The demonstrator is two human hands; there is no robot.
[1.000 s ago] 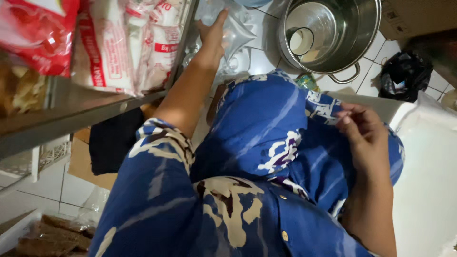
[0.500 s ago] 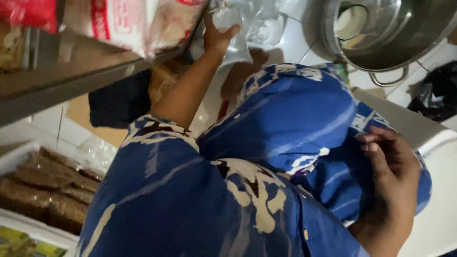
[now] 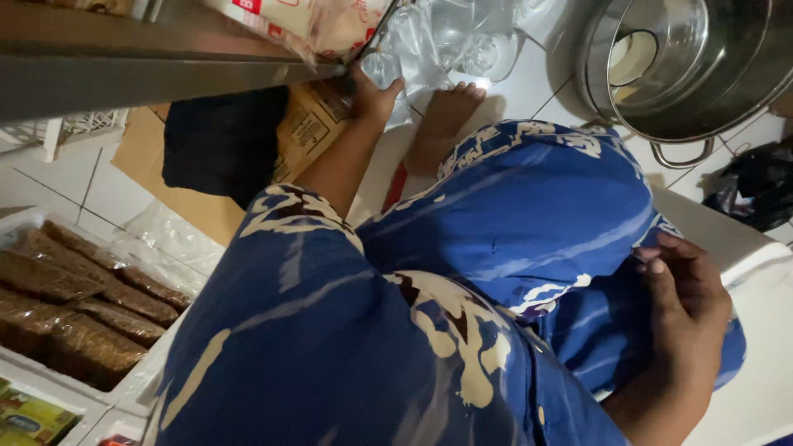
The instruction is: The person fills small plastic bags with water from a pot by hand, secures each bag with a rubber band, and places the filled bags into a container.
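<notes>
My left hand (image 3: 373, 92) reaches forward and down to a bunch of clear plastic bottles in clear wrap (image 3: 446, 37) on the tiled floor, its fingers closed on the wrap's near edge. My right hand (image 3: 681, 289) pinches the blue patterned cloth (image 3: 529, 215) of my dress at my right knee. My bare foot (image 3: 442, 124) rests on the white tiles just beyond the dress.
A large steel pot (image 3: 686, 66) stands on the floor at the upper right. A metal shelf (image 3: 124, 62) with packets crosses the top left. Cardboard (image 3: 306, 132) and a dark cloth (image 3: 219, 140) lie beneath it. A white crate of brown wrapped blocks (image 3: 74, 297) sits at left. A black bag (image 3: 756, 190) lies at right.
The view has swung down and left, so the pot and shelf slid up. My left hand has closed on the bottle wrap. My right hand has stayed on the dress.
</notes>
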